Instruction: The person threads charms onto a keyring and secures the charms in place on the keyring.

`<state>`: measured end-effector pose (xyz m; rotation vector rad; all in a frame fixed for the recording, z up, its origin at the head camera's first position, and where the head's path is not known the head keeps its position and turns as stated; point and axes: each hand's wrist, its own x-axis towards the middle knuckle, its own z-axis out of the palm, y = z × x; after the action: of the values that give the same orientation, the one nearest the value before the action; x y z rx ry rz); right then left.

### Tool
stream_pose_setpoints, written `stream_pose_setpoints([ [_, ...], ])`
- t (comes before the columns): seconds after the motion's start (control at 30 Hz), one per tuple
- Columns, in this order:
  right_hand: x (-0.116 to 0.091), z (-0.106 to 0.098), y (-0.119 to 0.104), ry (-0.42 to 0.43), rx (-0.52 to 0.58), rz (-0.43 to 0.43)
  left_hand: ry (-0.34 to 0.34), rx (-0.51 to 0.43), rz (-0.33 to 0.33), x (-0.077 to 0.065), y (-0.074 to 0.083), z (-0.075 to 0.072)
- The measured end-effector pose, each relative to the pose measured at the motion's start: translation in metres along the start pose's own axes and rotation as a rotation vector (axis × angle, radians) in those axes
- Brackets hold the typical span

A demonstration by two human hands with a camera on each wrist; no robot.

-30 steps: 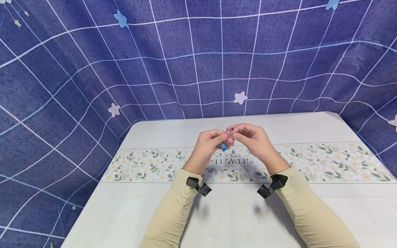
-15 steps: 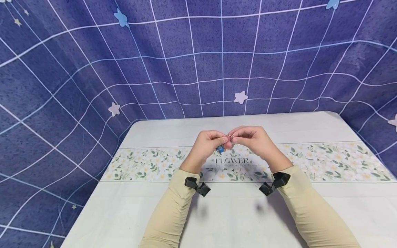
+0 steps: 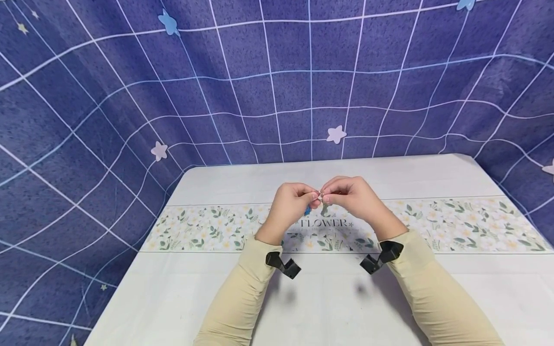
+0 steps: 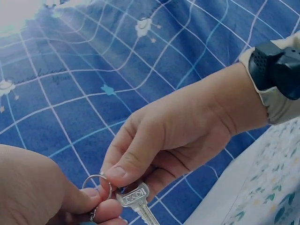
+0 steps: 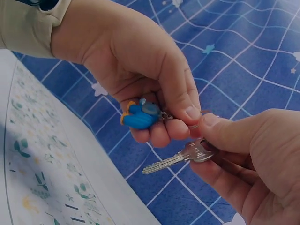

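Observation:
My left hand point(image 3: 289, 207) and right hand point(image 3: 352, 196) meet fingertip to fingertip above the table. Between left thumb and fingers I pinch a thin metal key ring point(image 4: 110, 188), seen side-on in the left wrist view. A chained blue figure charm with yellow feet point(image 5: 143, 117) lies against the curled left fingers. The right thumb and fingertips pinch at the ring's edge by the head of a silver key point(image 5: 199, 151), whose blade points out and down past the fingers. Part of the key's head and of the ring is hidden by fingertips.
Below the hands spreads a white table cover point(image 3: 322, 298) with a printed flower band point(image 3: 207, 228) reading "FLOWER". A blue curtain with grid lines and stars point(image 3: 242, 96) hangs behind and to the left. Each sleeve's cuff carries a small black camera point(image 3: 283, 265).
The right fingertips have come down a little to the ring, and the key now hangs below them. The blue charm has shifted slightly left and sits more hidden behind the left hand.

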<state>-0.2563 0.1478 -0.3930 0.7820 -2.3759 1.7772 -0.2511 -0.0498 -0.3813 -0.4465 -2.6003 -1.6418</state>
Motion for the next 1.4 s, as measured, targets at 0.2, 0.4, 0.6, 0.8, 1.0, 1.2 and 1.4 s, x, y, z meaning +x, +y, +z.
stream_pose_setpoints([
  [0.2, -0.001, 0.011, -0.005, 0.034, -0.121, 0.016, 0.084, 0.178, 0.068, -0.004, 0.000, 0.007],
  [0.4, -0.005, 0.028, -0.018, 0.130, -0.342, -0.029, 0.175, 0.306, 0.109, -0.005, -0.002, 0.013],
  [0.6, -0.008, 0.034, -0.023, 0.181, -0.406, -0.048, 0.212, 0.342, 0.130, -0.004, -0.004, 0.015],
  [0.8, -0.008, 0.034, -0.021, 0.230, -0.459, -0.082, 0.223, 0.320, 0.136, -0.005, -0.003, 0.014],
  [1.0, -0.008, 0.031, -0.016, 0.253, -0.514, -0.174, 0.161, 0.184, 0.093, -0.003, -0.006, 0.010],
  [1.2, -0.007, 0.027, -0.010, 0.234, -0.583, -0.354, 0.048, -0.009, -0.011, 0.000, -0.008, 0.006],
  [1.4, -0.004, 0.021, -0.006, 0.225, -0.600, -0.483, -0.034, -0.231, -0.114, 0.004, -0.009, 0.001],
])
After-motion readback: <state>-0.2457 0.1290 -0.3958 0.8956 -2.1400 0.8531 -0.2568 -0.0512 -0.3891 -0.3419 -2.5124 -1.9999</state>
